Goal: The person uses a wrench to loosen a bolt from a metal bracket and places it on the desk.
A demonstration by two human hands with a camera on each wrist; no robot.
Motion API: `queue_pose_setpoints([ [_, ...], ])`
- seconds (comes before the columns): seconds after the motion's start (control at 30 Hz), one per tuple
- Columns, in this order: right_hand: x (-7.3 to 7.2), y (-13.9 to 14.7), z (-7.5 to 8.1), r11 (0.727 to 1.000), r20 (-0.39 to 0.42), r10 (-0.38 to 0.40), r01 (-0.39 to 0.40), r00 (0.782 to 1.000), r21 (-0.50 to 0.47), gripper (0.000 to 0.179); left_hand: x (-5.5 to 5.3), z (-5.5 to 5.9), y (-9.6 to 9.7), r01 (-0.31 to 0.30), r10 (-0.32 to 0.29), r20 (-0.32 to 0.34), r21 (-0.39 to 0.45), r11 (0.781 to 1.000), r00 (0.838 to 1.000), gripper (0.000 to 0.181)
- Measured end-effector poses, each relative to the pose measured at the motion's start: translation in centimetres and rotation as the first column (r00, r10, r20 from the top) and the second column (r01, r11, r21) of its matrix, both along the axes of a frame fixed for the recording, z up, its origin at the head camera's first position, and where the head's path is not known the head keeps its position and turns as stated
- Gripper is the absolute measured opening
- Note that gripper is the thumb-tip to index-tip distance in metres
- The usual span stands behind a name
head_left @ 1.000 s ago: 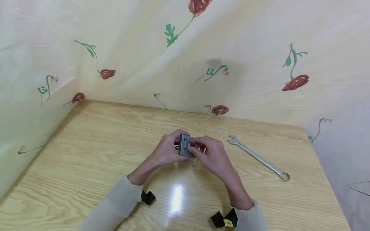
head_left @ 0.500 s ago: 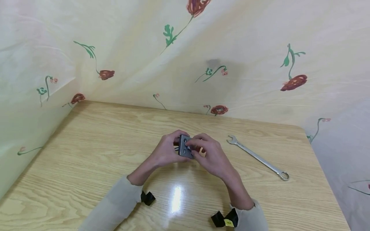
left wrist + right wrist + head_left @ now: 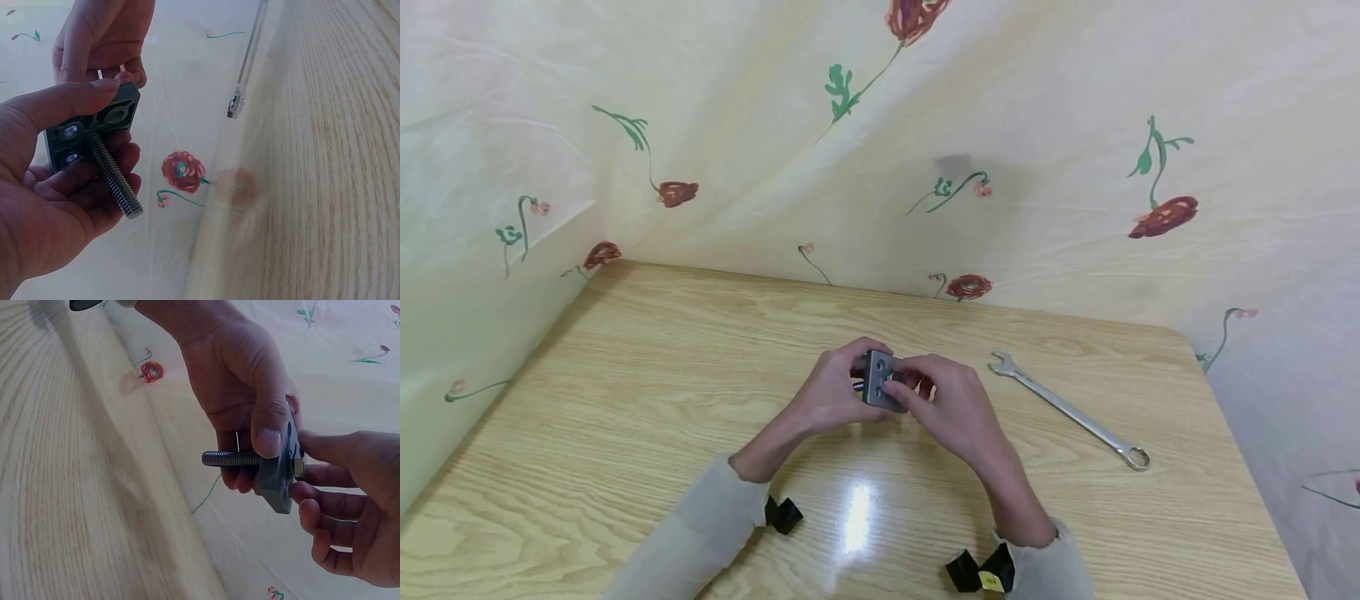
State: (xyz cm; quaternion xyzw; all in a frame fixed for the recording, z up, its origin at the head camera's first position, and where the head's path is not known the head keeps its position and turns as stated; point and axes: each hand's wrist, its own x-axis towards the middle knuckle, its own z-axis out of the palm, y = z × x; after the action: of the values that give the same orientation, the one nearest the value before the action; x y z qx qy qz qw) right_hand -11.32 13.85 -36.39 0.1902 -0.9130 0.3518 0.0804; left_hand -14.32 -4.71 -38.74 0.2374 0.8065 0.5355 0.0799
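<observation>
My left hand grips a small grey plate by its edges, above the table. The plate has several round holes, seen from behind in the left wrist view. A threaded bolt passes through the plate, its shank sticking out on the palm side of the left hand. On the opposite face the bolt's hex head sits close to the plate. Thumb and fingers of my right hand pinch that head, which they partly cover in the head view.
A combination wrench lies on the wooden table to the right of the hands. Flower-patterned cloth rises behind and along the sides. Black wrist mounts sit at the cuffs.
The right thumb and fingers shift around the bolt head, spreading half a second ago and closing back over it now. The left hand, plate and wrench stay in place.
</observation>
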Motion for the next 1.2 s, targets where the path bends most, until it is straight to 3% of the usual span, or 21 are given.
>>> queue_pose_setpoints([
  [0.27, 0.24, -0.07, 0.16, 0.999, -0.050, 0.048, -0.047, 0.998, 0.022, 0.021, 0.01, 0.06, -0.07, 0.008, -0.008, 0.005, 0.005, 1.000, 1.000, 0.064],
  [0.73, 0.38, -0.06, 0.33, 0.992, -0.025, 0.125, -0.125, 0.992, -0.014, 0.023, 0.03, -0.10, -0.01, 0.021, -0.021, 0.017, 0.022, 1.000, 1.000, 0.063],
  [0.87, 0.33, 0.13, 0.45, 0.995, -0.014, 0.101, -0.102, 0.995, -0.014, 0.025, 0.00, -0.16, -0.04, 0.018, -0.018, 0.022, 0.022, 1.000, 1.000, 0.063],
  [1.2, 0.15, -0.17, 0.44, 0.999, 0.063, -0.047, 0.046, 0.997, 0.028, 0.023, 0.07, 0.17, 0.00, 0.008, -0.008, 0.028, 0.013, 1.000, 1.000, 0.063],
])
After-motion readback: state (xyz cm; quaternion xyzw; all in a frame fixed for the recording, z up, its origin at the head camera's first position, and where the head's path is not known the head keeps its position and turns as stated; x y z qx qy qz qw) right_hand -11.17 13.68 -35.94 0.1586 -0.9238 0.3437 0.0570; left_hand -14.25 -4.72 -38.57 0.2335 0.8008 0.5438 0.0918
